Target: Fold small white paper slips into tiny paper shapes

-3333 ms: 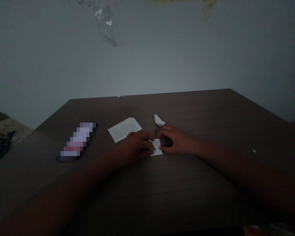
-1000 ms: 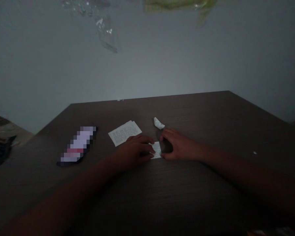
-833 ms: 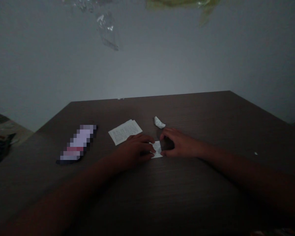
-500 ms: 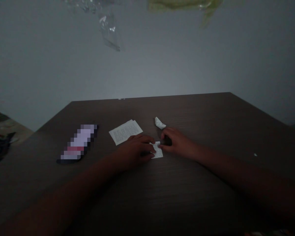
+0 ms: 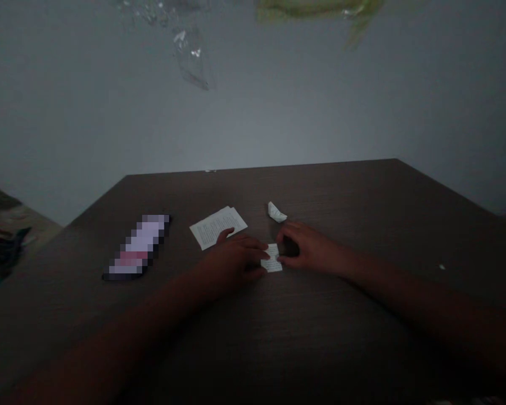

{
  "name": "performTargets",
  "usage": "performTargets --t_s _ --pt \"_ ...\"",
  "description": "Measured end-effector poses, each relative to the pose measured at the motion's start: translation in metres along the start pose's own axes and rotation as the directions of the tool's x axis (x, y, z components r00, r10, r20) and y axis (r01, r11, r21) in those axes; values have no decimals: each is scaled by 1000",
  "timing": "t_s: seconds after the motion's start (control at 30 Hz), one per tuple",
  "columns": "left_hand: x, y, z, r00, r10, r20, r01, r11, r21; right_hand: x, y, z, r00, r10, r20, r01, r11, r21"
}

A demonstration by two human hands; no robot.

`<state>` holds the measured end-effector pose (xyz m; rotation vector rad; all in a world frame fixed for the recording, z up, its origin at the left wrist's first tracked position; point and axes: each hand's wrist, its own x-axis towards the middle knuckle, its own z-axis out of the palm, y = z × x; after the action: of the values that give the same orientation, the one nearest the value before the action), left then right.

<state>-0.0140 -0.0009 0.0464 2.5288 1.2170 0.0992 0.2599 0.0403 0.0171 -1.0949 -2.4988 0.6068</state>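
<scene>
A small square of white paper with printed lines (image 5: 273,260) lies on the dark wood-grain worktop (image 5: 341,185), between the person's two hands. The left hand (image 5: 235,261) rests over its left side, the grip spread and uncurled, fingertips on the paper. The right hand (image 5: 310,248) has its thumb at the right edge and its fingers arched well clear of the thumb, so that grip stands open; how firmly the thumb presses cannot be told. Just beyond the right fingers sits a crumpled-looking, boat-shaped piece of white paper (image 5: 275,212), and the left hand's thumb overlaps a stack of white printed sheets (image 5: 208,228).

If the left fingertips pressed too lightly, the square could skid or turn under the right thumb. Uneven pressure might leave a crooked crease, and a hard pull could tear it. A careless right knuckle could nudge the boat-shaped piece; a sweeping left thumb might scatter the stack.
</scene>
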Motion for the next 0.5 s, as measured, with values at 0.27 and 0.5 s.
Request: performTargets --t_s 0.27,0.5 --pt "-1 2 0 1000 -8 -11 8 1000 9 -12 -8 -4 999 -36 17 35 999 14" --pt "-3 4 -2 1000 1 -16 -1 1000 10 -13 -10 -5 1000 13 2 -13 999 30"
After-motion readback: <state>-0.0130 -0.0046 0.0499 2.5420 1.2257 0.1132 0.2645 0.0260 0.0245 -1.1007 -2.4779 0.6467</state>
